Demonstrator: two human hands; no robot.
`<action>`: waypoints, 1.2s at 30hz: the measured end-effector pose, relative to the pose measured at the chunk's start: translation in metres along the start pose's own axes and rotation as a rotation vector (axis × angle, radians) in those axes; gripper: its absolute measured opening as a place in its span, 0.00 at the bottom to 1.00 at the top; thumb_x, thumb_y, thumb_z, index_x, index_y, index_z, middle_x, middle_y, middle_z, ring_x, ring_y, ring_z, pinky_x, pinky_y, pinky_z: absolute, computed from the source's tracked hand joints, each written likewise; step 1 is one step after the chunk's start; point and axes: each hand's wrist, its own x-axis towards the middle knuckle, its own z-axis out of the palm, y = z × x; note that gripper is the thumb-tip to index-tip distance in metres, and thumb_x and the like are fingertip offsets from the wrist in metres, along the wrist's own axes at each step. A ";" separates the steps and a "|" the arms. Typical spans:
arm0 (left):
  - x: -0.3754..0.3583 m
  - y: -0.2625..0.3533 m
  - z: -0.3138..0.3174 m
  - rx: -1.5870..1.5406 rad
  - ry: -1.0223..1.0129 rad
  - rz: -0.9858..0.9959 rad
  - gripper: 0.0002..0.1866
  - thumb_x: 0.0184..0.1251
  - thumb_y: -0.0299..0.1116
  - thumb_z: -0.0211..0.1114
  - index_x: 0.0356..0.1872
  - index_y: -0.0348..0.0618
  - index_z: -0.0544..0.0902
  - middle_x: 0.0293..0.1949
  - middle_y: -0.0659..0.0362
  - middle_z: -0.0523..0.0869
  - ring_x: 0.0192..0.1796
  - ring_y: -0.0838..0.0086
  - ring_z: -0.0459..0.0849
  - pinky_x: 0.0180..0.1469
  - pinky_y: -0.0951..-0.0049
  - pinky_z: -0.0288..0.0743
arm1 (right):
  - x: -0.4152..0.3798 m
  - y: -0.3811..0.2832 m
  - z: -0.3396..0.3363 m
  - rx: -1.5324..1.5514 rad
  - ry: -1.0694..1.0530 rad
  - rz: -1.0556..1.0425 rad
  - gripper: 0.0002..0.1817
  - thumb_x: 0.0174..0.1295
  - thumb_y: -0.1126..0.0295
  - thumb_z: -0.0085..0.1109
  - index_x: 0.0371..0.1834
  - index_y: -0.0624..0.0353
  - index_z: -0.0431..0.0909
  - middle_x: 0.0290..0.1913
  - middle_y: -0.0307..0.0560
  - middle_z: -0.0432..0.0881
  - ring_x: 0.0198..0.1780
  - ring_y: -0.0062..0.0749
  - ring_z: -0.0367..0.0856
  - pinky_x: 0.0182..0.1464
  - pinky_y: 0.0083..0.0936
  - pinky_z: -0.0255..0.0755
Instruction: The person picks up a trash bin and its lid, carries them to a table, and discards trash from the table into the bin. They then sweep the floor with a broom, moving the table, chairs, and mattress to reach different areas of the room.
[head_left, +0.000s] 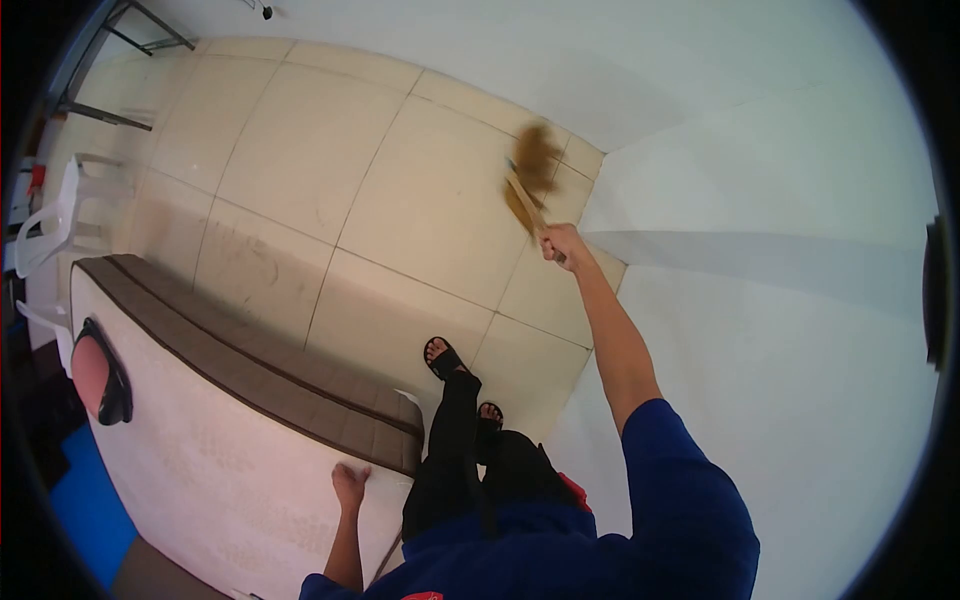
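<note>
Through my head view, I have the right hand (562, 247) closed around the handle of a brown, broom-like brush (538, 158), its bristles blurred over the tiled floor (390, 180) near the corner of the white walls (690, 215). My left hand (350, 487) rests on the mattress (230, 450) near its edge, fingers seemingly curled; I cannot tell whether it grips anything. A pink-and-black object (100, 372) lies farther along the mattress
</note>
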 end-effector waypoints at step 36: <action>0.064 0.009 -0.054 -0.103 0.141 -0.202 0.35 0.28 0.45 0.76 0.33 0.34 0.65 0.38 0.45 0.68 0.42 0.51 0.70 0.42 0.58 0.68 | -0.132 -0.008 0.054 -1.231 0.008 -0.666 0.22 0.52 0.66 0.54 0.51 0.62 0.69 0.30 0.53 0.78 0.24 0.37 0.76 0.30 0.29 0.70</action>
